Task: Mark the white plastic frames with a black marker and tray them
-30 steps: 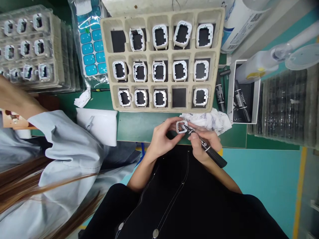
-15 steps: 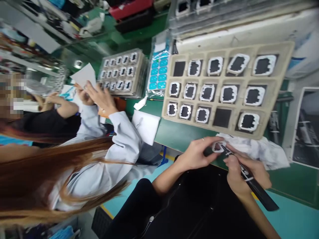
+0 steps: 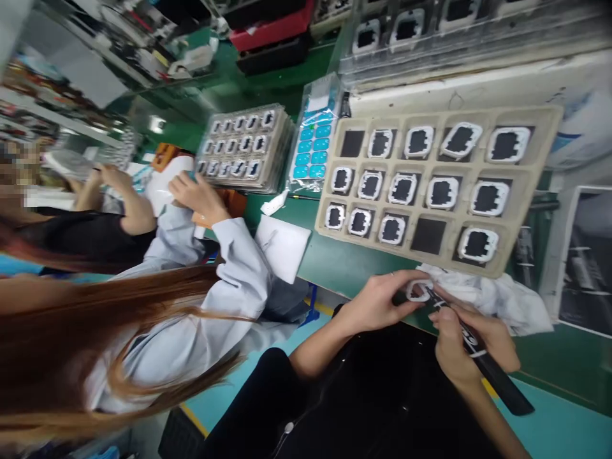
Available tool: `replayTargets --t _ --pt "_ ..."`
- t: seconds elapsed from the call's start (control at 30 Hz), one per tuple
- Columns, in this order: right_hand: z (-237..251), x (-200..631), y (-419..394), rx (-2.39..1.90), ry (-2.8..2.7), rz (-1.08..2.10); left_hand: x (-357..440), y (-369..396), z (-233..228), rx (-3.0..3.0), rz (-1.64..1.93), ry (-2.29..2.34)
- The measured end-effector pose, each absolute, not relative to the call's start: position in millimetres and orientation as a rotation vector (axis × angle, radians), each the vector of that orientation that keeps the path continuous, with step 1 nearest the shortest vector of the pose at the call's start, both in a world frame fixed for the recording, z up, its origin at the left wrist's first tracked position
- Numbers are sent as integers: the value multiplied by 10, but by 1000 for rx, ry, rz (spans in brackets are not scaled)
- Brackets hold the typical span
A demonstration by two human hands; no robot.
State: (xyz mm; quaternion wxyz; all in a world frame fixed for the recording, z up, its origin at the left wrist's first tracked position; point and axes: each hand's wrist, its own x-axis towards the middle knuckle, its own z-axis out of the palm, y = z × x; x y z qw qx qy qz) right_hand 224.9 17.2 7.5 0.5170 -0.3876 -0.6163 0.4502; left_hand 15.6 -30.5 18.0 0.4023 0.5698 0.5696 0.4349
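Between thumb and fingers, my left hand (image 3: 380,299) grips a small white squarish frame (image 3: 419,291). Wrapped round a black marker pen (image 3: 492,370), my right hand (image 3: 471,335) points its tip at the frame's right side; whether the tip touches cannot be made out. Just beyond both hands lies a beige compartment tray (image 3: 408,245). Most of its compartments hold similar white frames over dark pads, while two show only the dark pad. A crumpled white cloth (image 3: 516,303) lies on the green table, partly under the tray and behind my right hand.
Left of the tray lie a bag of blue pieces (image 3: 313,150) and stacked clear trays of frames (image 3: 243,146). A folded white sheet (image 3: 284,245) sits at the table edge. A co-worker's sleeve (image 3: 239,255) is close on my left. More trays (image 3: 430,57) stand behind.
The view has shifted slightly, so the tray and table appear a little lower. My hands keep the same hold on frame and marker. The co-worker's hands and white paper have moved lower.
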Motion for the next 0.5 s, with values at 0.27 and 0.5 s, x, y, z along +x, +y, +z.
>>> replayTargets --t 0.27,0.5 --pt "261 2010 108 -937 -1598 788 177 -341 230 1349 1247 1423" --pt "219 2053 82 -946 -1578 816 184 -336 265 1393 1279 1401"
